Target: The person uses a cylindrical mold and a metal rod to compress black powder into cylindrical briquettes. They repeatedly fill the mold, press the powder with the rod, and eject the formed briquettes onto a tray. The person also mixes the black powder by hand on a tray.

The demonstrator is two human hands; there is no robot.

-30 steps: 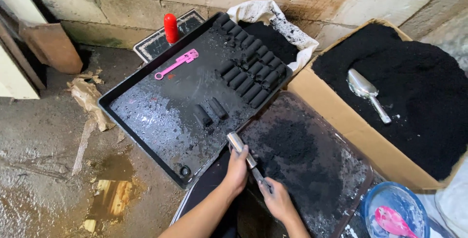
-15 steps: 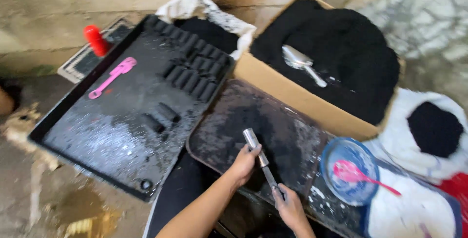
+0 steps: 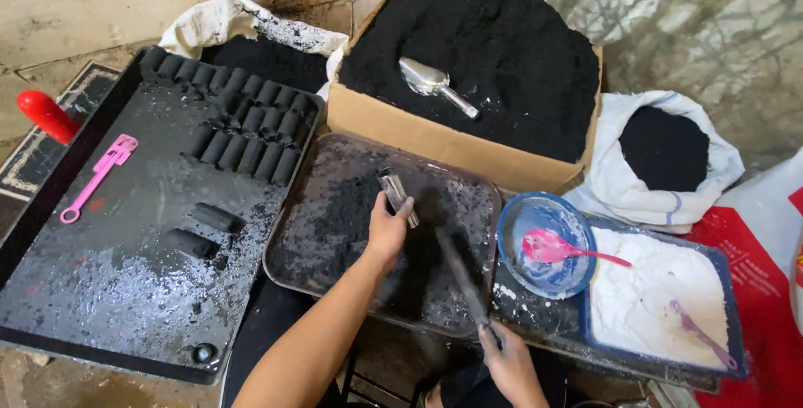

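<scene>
The scene sits in soft, fairly even light that seems to come from above, with no hard-edged shadows. The large black tray (image 3: 125, 291) gleams wet, scattering small bright speckles across its lower half, and the metal scoop (image 3: 431, 82) in the cardboard box (image 3: 435, 136) throws a sharp highlight. The black powder swallows light, so its surface shows little texture. The white powder (image 3: 661, 291) at right is close to overexposed. Most of the frame is crisp, yet the dark rod (image 3: 464, 278) held by the right hand (image 3: 510, 366) is smeared by motion blur. The left hand (image 3: 386, 231) is sharper. Straight edges bow slightly toward the corners.
</scene>
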